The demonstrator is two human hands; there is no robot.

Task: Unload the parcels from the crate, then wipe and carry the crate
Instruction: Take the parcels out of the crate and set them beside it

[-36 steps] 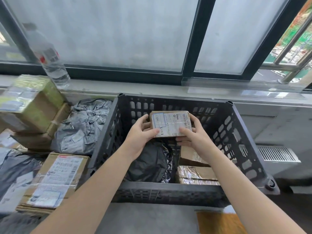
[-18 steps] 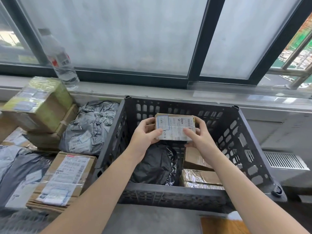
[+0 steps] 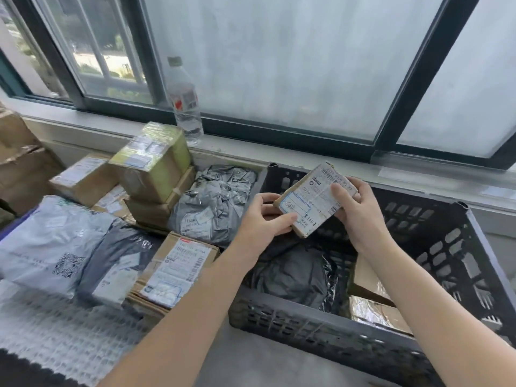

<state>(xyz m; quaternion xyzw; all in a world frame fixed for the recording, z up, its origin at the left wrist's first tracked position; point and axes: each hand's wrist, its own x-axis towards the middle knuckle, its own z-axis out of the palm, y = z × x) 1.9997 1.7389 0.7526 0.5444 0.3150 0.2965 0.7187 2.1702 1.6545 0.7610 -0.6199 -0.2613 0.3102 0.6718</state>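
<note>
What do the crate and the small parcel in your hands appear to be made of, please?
The crate looks like moulded dark grey plastic, matte, with slotted walls. The small parcel seems to be brown cardboard: raw brown edges under a white printed label, probably taped over.

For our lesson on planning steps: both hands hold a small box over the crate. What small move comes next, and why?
Probably carry the box left onto the pile beside the crate: the left hand and right hand hold it above the rim, and a black bag lies inside.
</note>
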